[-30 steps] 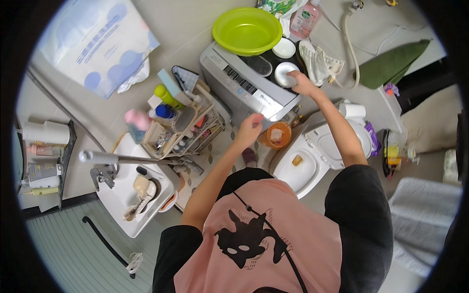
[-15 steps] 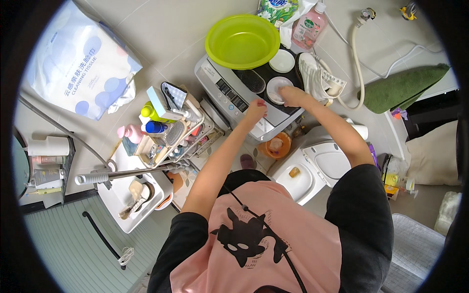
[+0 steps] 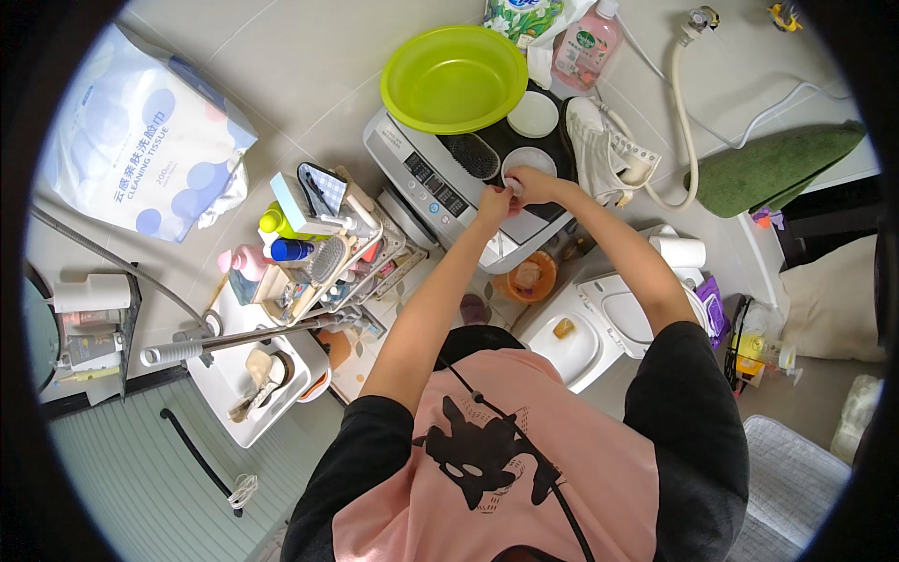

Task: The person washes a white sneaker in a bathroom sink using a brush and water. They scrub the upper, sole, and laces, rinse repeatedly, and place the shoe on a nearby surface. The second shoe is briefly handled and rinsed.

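Both hands meet over the front part of the washing machine (image 3: 390,150), the landmark here. The right hand (image 3: 537,185) has its fingers curled inward against the left hand (image 3: 494,202), also curled; a small pale item (image 3: 514,186) shows between their fingertips, but which hand grips it cannot be told. Just beyond the right hand, on the machine's dark top, sits a shallow white round dish (image 3: 530,159), partly covered by that hand. Behind it on the same top lies a second white round dish (image 3: 533,114); to the left, next to the control panel, is a black oval brush (image 3: 474,156). A lime-green basin (image 3: 454,80) occupies the machine's far left corner, and white footwear (image 3: 588,140) its right edge. Behind the machine stands a pink bottle (image 3: 588,47); below its front right corner, an orange bin (image 3: 527,279); to its left, a crowded storage rack (image 3: 361,245).
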`<state>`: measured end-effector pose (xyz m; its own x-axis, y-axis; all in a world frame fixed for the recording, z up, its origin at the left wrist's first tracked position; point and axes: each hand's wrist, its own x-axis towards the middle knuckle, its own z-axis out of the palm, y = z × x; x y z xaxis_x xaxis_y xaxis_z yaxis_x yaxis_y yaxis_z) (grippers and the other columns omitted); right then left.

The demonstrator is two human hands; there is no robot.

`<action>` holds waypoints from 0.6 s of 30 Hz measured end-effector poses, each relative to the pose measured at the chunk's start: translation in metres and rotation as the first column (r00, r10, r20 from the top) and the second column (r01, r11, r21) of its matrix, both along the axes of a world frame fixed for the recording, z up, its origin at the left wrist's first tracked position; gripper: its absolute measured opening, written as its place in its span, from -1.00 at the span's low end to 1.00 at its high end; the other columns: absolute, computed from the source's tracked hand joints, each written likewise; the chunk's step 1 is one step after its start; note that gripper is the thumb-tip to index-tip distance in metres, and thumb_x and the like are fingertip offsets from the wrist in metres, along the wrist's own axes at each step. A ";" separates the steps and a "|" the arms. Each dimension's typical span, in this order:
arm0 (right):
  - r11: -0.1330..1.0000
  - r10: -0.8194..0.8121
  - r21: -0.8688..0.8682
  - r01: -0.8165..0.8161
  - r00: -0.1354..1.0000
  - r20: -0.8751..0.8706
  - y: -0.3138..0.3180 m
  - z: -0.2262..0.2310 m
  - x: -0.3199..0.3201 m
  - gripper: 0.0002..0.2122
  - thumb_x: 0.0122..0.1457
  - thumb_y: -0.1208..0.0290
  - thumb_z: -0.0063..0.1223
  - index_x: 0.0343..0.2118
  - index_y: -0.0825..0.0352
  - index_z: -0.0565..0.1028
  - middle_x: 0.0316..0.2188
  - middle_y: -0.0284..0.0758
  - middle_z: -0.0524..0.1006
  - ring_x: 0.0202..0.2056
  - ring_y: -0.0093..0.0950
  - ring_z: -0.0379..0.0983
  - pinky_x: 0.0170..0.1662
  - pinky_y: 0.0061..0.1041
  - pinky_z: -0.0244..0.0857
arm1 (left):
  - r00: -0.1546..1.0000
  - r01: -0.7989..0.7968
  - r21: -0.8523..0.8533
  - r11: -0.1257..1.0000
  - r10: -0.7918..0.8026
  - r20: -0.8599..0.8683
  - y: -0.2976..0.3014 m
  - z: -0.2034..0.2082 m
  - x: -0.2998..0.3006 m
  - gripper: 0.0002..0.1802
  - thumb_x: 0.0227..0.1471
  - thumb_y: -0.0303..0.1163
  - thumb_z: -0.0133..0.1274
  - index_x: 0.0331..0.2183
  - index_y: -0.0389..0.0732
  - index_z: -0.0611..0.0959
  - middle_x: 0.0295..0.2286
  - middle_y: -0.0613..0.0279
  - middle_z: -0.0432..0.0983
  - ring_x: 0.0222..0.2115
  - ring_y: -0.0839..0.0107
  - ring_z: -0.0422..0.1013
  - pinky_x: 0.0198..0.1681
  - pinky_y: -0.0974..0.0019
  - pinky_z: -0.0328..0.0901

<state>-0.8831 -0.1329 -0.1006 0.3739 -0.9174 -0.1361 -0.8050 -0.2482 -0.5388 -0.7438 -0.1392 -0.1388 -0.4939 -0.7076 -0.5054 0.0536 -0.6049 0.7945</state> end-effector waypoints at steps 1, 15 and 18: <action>0.998 0.008 0.059 -0.009 1.000 0.028 -0.004 -0.001 -0.001 -0.49 -0.40 0.42 0.22 -0.26 0.41 0.35 -0.42 -0.13 0.43 -0.36 -0.30 0.36 -0.29 -0.47 0.24 | 1.000 0.008 -0.005 1.000 -0.008 0.003 -0.001 -0.001 0.000 -0.78 -0.05 -0.37 -0.11 -0.45 -0.36 0.31 -0.58 0.09 0.42 -0.63 0.38 0.41 -0.58 0.38 0.35; 0.818 -0.219 0.575 0.016 0.933 0.286 -0.010 0.013 -0.015 -0.69 -0.21 0.41 0.17 -0.35 0.33 0.37 -0.52 -0.45 0.37 -0.48 -0.65 0.27 -0.43 -0.67 0.17 | 0.996 0.017 -0.057 0.998 -0.012 0.090 0.001 0.005 0.004 -0.75 -0.06 -0.32 -0.12 -0.51 -0.36 0.46 -0.57 0.14 0.41 -0.60 0.34 0.42 -0.50 0.37 0.37; 0.743 -0.307 0.669 0.026 0.901 0.306 -0.012 0.018 -0.014 -0.73 -0.19 0.44 0.14 -0.38 0.30 0.36 -0.55 -0.48 0.33 -0.52 -0.70 0.24 -0.48 -0.71 0.15 | 0.995 0.023 -0.033 0.999 -0.020 0.093 0.003 0.019 0.007 -0.76 -0.06 -0.34 -0.15 -0.55 -0.35 0.45 -0.59 0.16 0.40 -0.60 0.33 0.41 -0.50 0.36 0.37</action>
<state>-0.8972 -0.1446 -0.0826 0.3719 -0.7153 -0.5916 -0.4984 0.3837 -0.7774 -0.7368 -0.1357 -0.1198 -0.4614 -0.7147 -0.5257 -0.0341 -0.5778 0.8155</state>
